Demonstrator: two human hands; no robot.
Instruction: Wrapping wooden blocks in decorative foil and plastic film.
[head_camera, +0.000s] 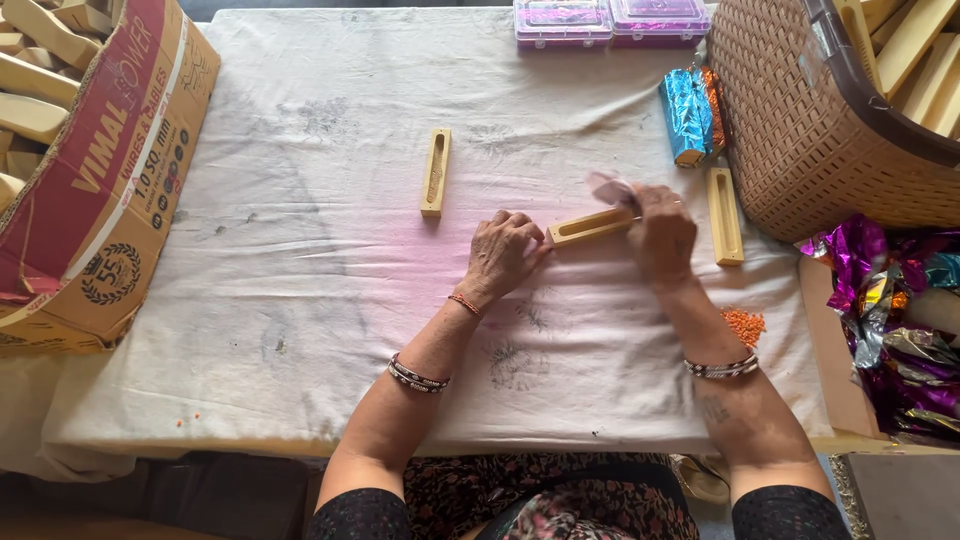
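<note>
Centre-table, left hand (503, 252) curled against one end of a slotted wooden block (590, 226), right hand (662, 232) pinching a scrap of pale wrapper (610, 187) at its other end; matching blocks (435, 171) and (724, 215) lying apart either side, foil-wrapped sticks (691, 113) beside wicker basket (800, 130), cardboard box (95, 190) far left

Wooden block (590, 226): pale yellow, as are the two slotted blocks (435, 172) beside it. Cloth (330, 260) on the bench: off-white, pink-stained, grey smudges. Foil packs (692, 112): blue and orange. Basket (800, 120): woven tan. Carton (95, 190): red and brown. Wrappers (890, 300): purple, metallic.
</note>
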